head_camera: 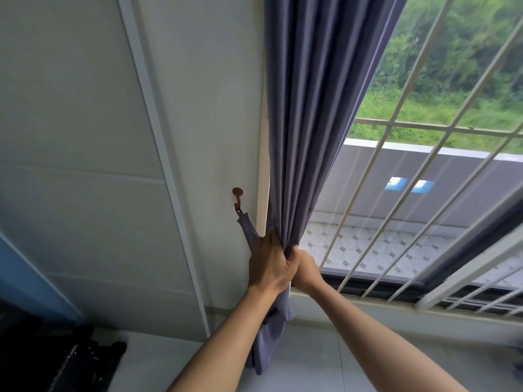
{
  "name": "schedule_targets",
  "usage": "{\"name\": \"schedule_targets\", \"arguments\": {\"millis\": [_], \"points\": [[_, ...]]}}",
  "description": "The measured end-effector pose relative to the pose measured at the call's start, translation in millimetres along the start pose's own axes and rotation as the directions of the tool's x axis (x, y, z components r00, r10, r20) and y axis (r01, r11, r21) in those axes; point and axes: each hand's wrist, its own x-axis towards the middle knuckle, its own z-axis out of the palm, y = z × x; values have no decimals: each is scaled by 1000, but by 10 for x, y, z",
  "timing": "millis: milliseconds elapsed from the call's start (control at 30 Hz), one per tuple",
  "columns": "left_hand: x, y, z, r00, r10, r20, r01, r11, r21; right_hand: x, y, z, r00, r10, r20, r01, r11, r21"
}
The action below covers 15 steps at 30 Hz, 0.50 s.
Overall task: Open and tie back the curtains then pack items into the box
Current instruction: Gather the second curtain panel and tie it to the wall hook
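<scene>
A grey-purple curtain (319, 108) hangs gathered into a bunch at the left side of the window. My left hand (268, 264) wraps around the bunch from the left, and my right hand (305, 267) grips it from the right, the two hands touching. A matching fabric tieback (247, 224) hangs from a small brown wall hook (237, 195) just left of the curtain and runs down under my left hand. The curtain's lower end (268, 335) droops below my hands to the floor. No box is in view.
A white barred grille (424, 171) covers the window, with a tiled balcony and greenery outside. The white wall (198, 108) stands on the left. Dark objects (65, 360) sit on the floor at bottom left, beside a blue surface (25, 278).
</scene>
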Motion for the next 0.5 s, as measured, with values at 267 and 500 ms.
{"name": "schedule_targets", "arguments": {"millis": [267,500], "points": [[-17,245,43,980,-185,-79,196,965,176,-66,-3,65,999,39,10,-41,973,228],[110,196,162,975,-220,27,211,959,187,-48,-11,30,994,110,-6,-109,993,50]]}}
